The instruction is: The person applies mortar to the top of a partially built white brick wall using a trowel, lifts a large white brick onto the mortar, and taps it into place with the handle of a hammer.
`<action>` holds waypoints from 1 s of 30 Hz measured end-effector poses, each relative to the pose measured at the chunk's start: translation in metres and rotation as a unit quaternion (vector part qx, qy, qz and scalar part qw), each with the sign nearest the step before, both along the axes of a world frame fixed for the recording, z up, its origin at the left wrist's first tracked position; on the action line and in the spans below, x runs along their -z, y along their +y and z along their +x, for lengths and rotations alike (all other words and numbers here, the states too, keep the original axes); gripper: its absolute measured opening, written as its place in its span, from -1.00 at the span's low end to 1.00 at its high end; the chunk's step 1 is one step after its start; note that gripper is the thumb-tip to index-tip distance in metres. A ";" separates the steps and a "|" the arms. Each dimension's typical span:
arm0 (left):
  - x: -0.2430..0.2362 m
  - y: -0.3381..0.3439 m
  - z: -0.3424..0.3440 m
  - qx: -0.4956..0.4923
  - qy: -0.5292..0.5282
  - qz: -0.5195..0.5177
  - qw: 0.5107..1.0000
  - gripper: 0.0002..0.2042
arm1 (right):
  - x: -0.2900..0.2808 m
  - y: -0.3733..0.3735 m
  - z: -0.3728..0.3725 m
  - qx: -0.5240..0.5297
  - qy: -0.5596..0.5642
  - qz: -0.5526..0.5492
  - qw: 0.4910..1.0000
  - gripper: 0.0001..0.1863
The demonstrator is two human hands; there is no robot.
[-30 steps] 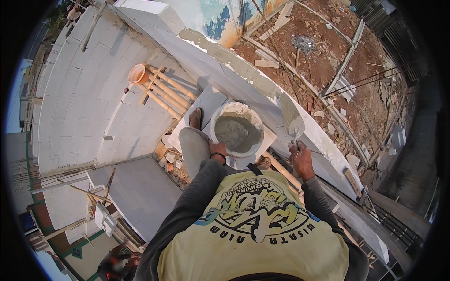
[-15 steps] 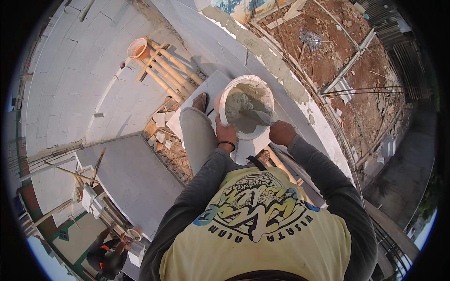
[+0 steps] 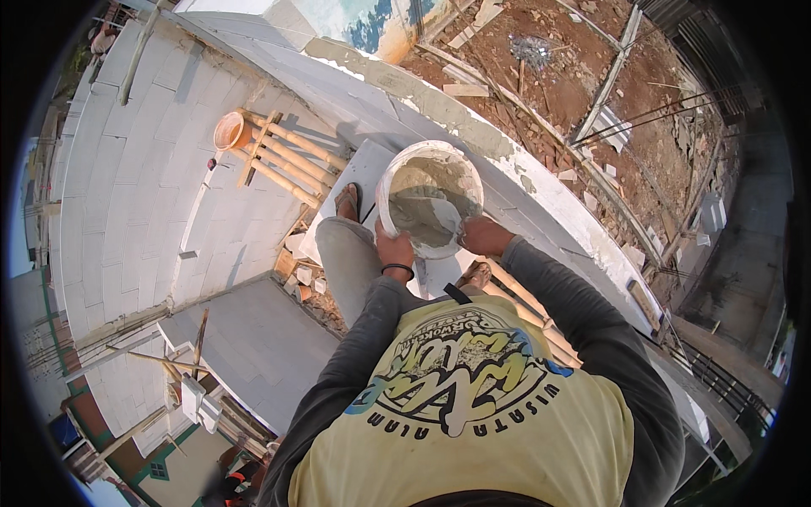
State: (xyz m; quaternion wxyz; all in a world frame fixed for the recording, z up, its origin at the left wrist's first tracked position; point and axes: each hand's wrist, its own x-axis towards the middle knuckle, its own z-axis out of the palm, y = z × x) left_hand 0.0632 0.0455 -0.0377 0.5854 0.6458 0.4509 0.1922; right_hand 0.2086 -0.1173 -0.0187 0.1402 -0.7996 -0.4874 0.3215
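Observation:
My left hand grips the near left rim of a white bucket with grey wet mortar inside. The bucket is slightly tilted above a pale board, between my feet. My right hand is closed on a trowel, its metal blade down in the mortar at the bucket's right side; the handle is hidden by my fingers. Right beside the bucket runs a white block wall with grey mortar patches along its top.
Bamboo poles with an orange bucket lie at upper left, near white block walls. Rubble lies below the board. Beyond the wall are brown ground, timbers and thin rods. A co-worker shows at lower left, another person at upper left.
My right hand has moved left from beside the wall to the bucket, and the trowel has dipped into the mortar. The bucket now sits higher and more tilted.

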 end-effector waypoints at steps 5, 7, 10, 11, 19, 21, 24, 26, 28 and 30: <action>-0.008 -0.015 0.002 0.030 0.015 0.029 0.999 -0.44 | -0.006 0.007 -0.013 -0.123 0.000 -0.059 0.991 -0.66; -0.015 -0.020 0.003 0.034 0.019 0.039 0.998 -0.44 | 0.001 -0.002 -0.003 -0.059 0.008 -0.048 0.997 -0.65; -0.024 -0.025 0.001 0.025 -0.002 0.016 1.000 -0.43 | 0.002 -0.011 -0.014 -0.002 -0.010 -0.008 1.000 -0.65; -0.019 -0.025 0.005 0.024 -0.016 0.035 0.999 -0.43 | -0.002 -0.008 -0.020 0.015 -0.015 -0.033 0.999 -0.65; 0.010 -0.018 -0.003 0.009 -0.060 -0.057 0.997 -0.42 | -0.045 -0.031 0.000 0.125 0.433 -0.023 0.892 -0.62; 0.021 -0.012 -0.001 -0.014 -0.069 -0.062 0.996 -0.45 | -0.047 -0.039 -0.003 0.219 0.567 -0.010 0.794 -0.66; 0.031 0.000 -0.005 -0.081 -0.094 -0.208 0.970 -0.47 | -0.060 -0.046 -0.004 0.290 0.647 0.002 0.705 -0.65; 0.032 0.004 -0.001 -0.129 -0.125 -0.242 0.953 -0.53 | -0.079 -0.042 0.005 0.284 0.647 0.026 0.707 -0.64; 0.032 0.012 0.003 -0.174 -0.116 -0.279 0.937 -0.55 | -0.110 -0.020 0.020 0.315 0.628 0.057 0.709 -0.62; 0.036 0.018 0.004 -0.188 -0.151 -0.287 0.927 -0.55 | -0.127 0.007 0.036 0.325 0.609 0.099 0.717 -0.62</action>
